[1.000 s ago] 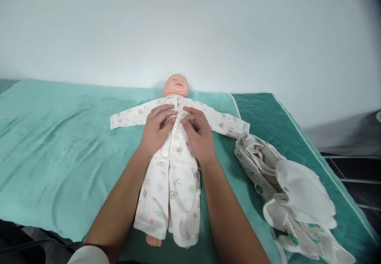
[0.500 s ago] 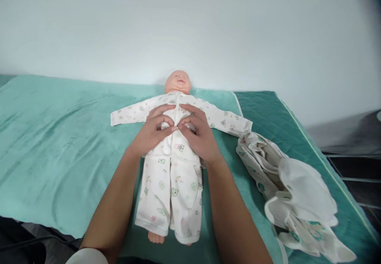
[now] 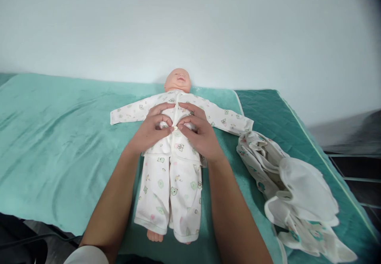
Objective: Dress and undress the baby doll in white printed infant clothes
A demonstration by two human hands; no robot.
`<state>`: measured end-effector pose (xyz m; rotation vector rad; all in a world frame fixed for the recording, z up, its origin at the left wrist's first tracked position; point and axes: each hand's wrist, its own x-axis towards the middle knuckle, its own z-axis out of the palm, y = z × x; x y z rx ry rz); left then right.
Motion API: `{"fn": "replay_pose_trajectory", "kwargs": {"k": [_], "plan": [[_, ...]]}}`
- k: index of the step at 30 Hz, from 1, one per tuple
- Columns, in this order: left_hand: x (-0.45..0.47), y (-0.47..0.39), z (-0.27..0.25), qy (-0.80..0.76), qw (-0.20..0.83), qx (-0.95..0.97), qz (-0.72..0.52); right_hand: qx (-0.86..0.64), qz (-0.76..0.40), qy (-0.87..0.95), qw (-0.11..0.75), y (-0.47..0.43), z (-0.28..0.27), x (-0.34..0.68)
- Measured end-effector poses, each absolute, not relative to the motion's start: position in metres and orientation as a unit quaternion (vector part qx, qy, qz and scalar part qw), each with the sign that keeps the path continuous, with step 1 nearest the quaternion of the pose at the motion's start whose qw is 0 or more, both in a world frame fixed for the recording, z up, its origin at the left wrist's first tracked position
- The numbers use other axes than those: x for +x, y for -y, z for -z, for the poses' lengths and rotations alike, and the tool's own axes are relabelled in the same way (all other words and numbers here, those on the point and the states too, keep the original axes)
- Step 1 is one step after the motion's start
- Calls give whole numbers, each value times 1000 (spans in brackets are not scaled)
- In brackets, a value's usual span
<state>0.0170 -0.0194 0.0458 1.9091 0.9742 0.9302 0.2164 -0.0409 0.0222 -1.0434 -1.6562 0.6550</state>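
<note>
A baby doll [image 3: 177, 80] lies on its back, dressed in a white printed jacket [image 3: 229, 120] and matching trousers [image 3: 185, 196]. Both sleeves are spread out to the sides. Over the chest, my left hand [image 3: 153, 128] pinches the left edge of the jacket's front opening. My right hand [image 3: 198, 131] pinches the other edge close by, its thumb and finger almost meeting the left ones. A small pale button [image 3: 175, 128] shows between the thumb tips. Below the trouser hems a bare doll foot [image 3: 154, 236] sticks out.
A crumpled heap of white printed baby clothes [image 3: 309, 192] lies at the right, touching the sleeve's end. Beneath everything are a light green blanket [image 3: 65, 145] and a darker quilted mat [image 3: 268, 109]. A white wall [image 3: 190, 26] stands behind the doll's head.
The thumbs have drawn slightly apart at the jacket's front, and the button between them now shows more clearly. Otherwise the hands and doll stay nearly where they were.
</note>
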Motion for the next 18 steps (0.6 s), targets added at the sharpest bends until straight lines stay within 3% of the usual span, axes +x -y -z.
{"fn": "replay_pose_trajectory", "kwargs": {"k": [18], "plan": [[13, 16, -41, -348, 389, 765, -378, -415, -287, 692, 516, 39, -21, 219]]}}
